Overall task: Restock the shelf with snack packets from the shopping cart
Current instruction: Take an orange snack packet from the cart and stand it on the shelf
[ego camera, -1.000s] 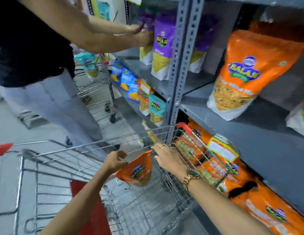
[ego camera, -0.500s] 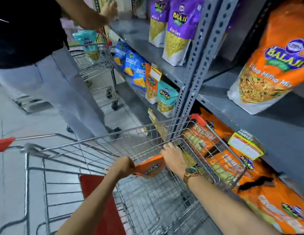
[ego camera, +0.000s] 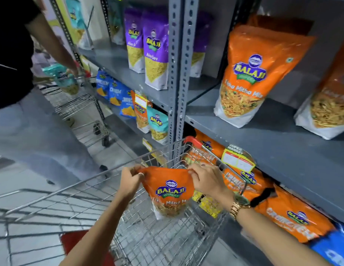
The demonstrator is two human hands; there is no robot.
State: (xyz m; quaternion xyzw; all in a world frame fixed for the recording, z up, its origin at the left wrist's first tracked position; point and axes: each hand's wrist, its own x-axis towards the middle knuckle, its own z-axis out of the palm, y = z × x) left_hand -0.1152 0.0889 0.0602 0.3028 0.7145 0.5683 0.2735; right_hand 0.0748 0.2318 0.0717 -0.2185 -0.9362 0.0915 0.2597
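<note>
An orange Balaji snack packet (ego camera: 170,191) hangs upright above the wire shopping cart (ego camera: 102,181). My left hand (ego camera: 130,181) pinches its top left corner and my right hand (ego camera: 207,180), with a gold watch on the wrist, pinches its top right corner. The grey metal shelf (ego camera: 263,139) runs to the right, level with and above the packet. Two matching orange packets (ego camera: 250,73) stand on that shelf board, the second (ego camera: 328,104) at the right edge of view.
Another person in a black top (ego camera: 12,54) stands at the left beside a second cart (ego camera: 77,104), holding a teal packet (ego camera: 65,79). Purple packets (ego camera: 155,50) fill the upper left shelf. Orange and blue packets (ego camera: 294,214) lie on the lower shelf behind the cart.
The packet has come up from inside the cart and now hangs upright, face toward me, gripped by both hands at its top corners. The other person's arm has dropped from the shelf to their cart.
</note>
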